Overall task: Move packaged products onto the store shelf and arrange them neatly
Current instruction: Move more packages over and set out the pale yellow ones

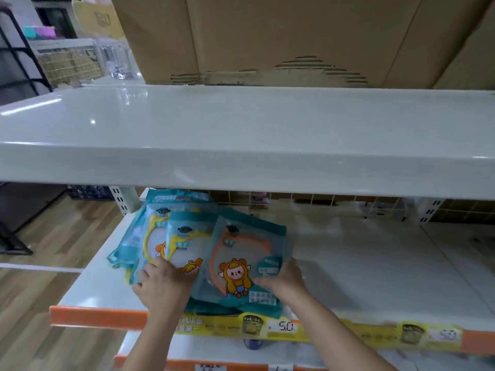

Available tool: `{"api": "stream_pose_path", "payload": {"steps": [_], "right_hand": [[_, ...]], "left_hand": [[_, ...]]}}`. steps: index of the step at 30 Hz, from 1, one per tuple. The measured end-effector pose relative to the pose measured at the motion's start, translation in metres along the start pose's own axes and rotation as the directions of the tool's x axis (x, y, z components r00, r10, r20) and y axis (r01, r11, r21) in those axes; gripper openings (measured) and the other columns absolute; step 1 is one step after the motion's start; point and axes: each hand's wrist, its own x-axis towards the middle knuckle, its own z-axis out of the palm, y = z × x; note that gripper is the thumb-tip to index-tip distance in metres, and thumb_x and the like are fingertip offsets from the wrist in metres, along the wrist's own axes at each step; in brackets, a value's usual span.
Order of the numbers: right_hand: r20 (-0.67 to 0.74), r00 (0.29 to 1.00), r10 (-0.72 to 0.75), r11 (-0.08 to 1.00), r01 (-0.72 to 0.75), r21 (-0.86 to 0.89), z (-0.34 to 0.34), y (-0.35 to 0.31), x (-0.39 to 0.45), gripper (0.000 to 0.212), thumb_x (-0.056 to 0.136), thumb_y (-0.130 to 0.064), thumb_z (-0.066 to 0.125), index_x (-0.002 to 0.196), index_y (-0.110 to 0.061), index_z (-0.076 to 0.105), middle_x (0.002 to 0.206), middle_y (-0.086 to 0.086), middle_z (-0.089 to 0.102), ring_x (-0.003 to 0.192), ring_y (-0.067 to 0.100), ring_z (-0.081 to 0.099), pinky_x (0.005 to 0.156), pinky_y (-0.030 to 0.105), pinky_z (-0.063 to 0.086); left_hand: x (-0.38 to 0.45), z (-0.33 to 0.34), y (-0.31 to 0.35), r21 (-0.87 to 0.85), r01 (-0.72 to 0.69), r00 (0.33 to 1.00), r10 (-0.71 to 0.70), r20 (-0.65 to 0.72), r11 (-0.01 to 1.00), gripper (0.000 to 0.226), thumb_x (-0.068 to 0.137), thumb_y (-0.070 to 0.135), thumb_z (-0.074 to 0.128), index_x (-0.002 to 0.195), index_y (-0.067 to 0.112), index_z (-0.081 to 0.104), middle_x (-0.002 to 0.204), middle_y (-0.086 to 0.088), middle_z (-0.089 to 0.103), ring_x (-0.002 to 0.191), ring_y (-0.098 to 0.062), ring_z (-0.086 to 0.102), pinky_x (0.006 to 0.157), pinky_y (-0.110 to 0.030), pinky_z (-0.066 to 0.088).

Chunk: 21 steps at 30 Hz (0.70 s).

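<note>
A fanned pile of flat teal packages [187, 236] lies on the left part of the white middle shelf [361, 263]. The top package [241, 258] shows an orange ring and a cartoon figure in a yellow hood. Packages under it show yellow rings. My left hand [163, 285] lies flat on the pile's left side, fingers spread over the yellow-ring packages. My right hand [284, 277] grips the right edge of the top package, thumb on its front.
A white upper shelf [241, 135] juts out above the pile, with cardboard boxes [267, 36] on it. The middle shelf's front edge carries an orange strip and yellow price labels [286, 326]. Wire mesh backs the shelf. Wooden floor lies to the left.
</note>
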Motion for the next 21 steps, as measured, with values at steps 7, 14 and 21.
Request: {"api": "stream_pose_path", "payload": {"steps": [7, 14, 21], "right_hand": [[0.109, 0.993, 0.051, 0.949, -0.082, 0.305, 0.002, 0.0, -0.01, 0.037, 0.075, -0.007, 0.076, 0.107, -0.011, 0.057, 0.093, 0.006, 0.069, 0.075, 0.016, 0.068, 0.054, 0.023, 0.051], [0.051, 0.998, -0.036, 0.893, 0.01, 0.451, -0.037, 0.013, -0.025, 0.026, 0.094, -0.01, 0.055, 0.116, -0.023, 0.052, 0.106, 0.005, 0.067, 0.086, 0.019, 0.068, 0.059, 0.027, 0.054], [-0.091, 0.99, -0.109, 0.861, 0.14, 0.489, -0.081, 0.047, -0.036, 0.033, 0.095, -0.006, 0.05, 0.122, -0.025, 0.047, 0.117, 0.001, 0.061, 0.092, 0.006, 0.061, 0.064, 0.016, 0.048]], "left_hand": [[0.01, -0.007, -0.007, 0.063, 0.061, 0.986, -0.07, 0.152, 0.996, 0.087, 0.062, 0.085, 0.053, 0.109, 0.012, 0.049, 0.109, -0.011, 0.064, 0.108, -0.031, 0.056, 0.095, -0.04, 0.031], [0.004, -0.013, -0.005, -0.078, 0.093, 0.983, -0.078, 0.169, 0.993, 0.064, 0.073, 0.069, 0.063, 0.089, 0.01, 0.045, 0.094, -0.022, 0.065, 0.094, -0.034, 0.058, 0.083, -0.041, 0.027], [-0.002, -0.02, 0.018, -0.552, -0.03, 0.99, 0.1, 0.097, 0.833, 0.04, 0.096, 0.034, 0.053, 0.079, -0.002, 0.057, 0.072, -0.022, 0.056, 0.074, -0.038, 0.053, 0.063, -0.039, 0.037]]}}
